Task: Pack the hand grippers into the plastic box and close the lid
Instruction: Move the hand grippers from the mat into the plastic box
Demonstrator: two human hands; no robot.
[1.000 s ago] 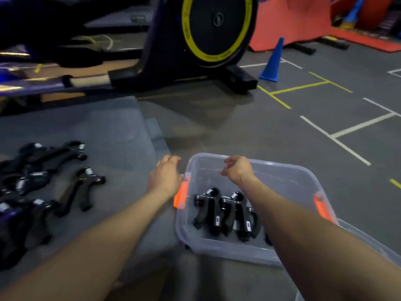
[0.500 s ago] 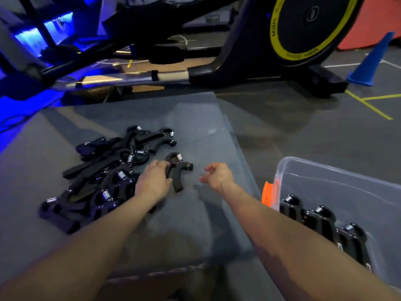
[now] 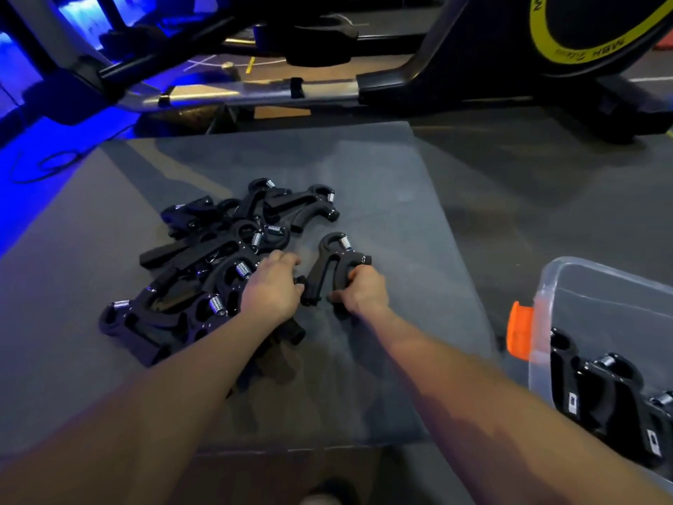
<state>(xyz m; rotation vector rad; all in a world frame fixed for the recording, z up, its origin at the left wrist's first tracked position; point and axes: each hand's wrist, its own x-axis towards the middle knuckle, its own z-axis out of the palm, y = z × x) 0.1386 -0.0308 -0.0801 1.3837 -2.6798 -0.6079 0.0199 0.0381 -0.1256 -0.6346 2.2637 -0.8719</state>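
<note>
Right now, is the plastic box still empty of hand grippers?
No, several black hand grippers already stand inside the plastic box.

The right hand grips 1 gripper on the mat; the left hand seemingly grasps another in the pile; the box sits right.

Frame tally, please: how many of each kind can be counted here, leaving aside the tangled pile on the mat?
Plastic box: 1
Orange latch: 1
Hand grippers in the box: 3 in view
Loose hand gripper, held by the right hand: 1
Total: 6. The pile is too tangled to count.
</note>
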